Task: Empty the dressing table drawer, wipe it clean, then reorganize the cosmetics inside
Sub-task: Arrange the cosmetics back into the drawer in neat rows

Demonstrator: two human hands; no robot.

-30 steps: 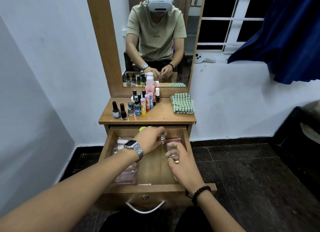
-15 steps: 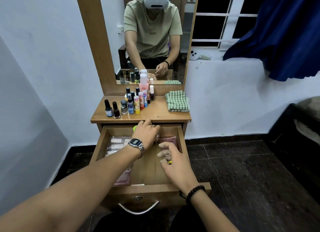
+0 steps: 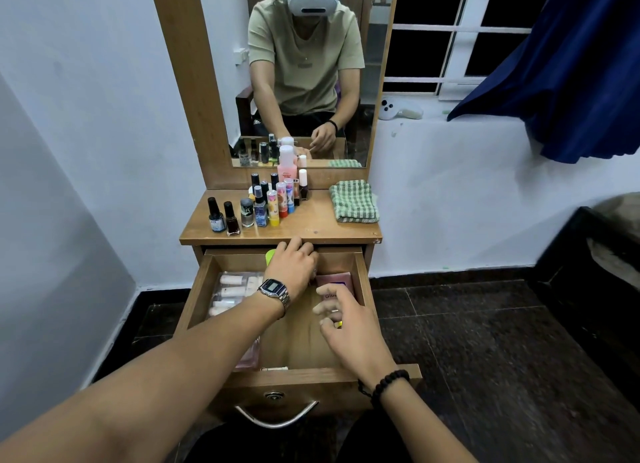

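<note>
Left hand (image 3: 294, 267) grip hidden at drawer (image 3: 199, 291) back; right hand (image 3: 349, 327) loosely curled, empty, over pink box (image 3: 341, 282); clear bottle pouch (image 3: 232, 293) lies left.

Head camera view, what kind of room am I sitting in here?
Most likely a bedroom corner: a wooden dressing table with a mirror, nail polish bottles on top, and its drawer open.

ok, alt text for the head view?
Both hands reach into an open wooden drawer: the left hand at its back, the right hand over a pink box. Small bottles and a checked cloth sit on top.
</note>
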